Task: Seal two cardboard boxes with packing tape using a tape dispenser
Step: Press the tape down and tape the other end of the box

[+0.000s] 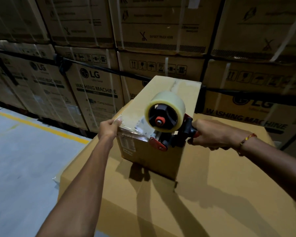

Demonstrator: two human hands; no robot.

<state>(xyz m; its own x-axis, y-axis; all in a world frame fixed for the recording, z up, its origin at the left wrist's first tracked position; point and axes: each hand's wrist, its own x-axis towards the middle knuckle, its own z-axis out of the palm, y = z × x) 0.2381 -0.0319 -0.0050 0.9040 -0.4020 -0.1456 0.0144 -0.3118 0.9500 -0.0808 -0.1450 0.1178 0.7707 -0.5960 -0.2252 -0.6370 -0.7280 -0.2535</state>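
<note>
A small brown cardboard box point(162, 100) stands on top of a much larger cardboard box point(212, 194). My right hand point(210, 134) grips the handle of a red and black tape dispenser point(171, 134) carrying a roll of clear packing tape point(164, 111). The dispenser sits at the small box's near top edge. A strip of clear tape point(140, 127) runs from it leftward along that edge. My left hand point(109, 128) holds the box's near left corner, thumb pressing the tape end down. Older tape shows along the box's top seam.
Stacked washing machine cartons point(96, 86) with strapping form a wall behind and to both sides. Grey concrete floor point(20, 159) with a yellow line point(41, 128) lies to the left of the large box.
</note>
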